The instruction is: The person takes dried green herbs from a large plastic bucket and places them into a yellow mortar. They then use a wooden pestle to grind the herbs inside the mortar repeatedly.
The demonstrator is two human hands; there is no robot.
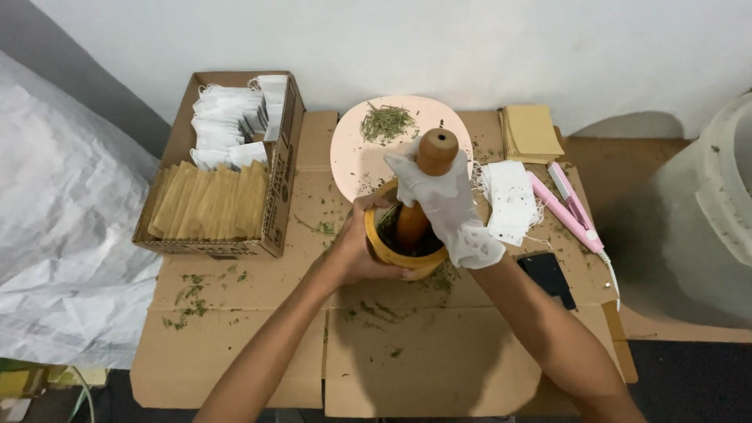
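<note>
Bare left hand [362, 254] cups the mortar [407, 262], hiding its side; gloved right hand [454, 207] fingers wrap the pestle [423, 188].

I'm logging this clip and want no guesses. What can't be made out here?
- Head view: the lower end of the pestle and most of what lies in the mortar are hidden by its wall and both hands.
- The right hand is gloved, so its grip is hard to read.
- The dark flat thing is partly covered by the right forearm.
- The grey tub is cut off by the right edge.
</note>
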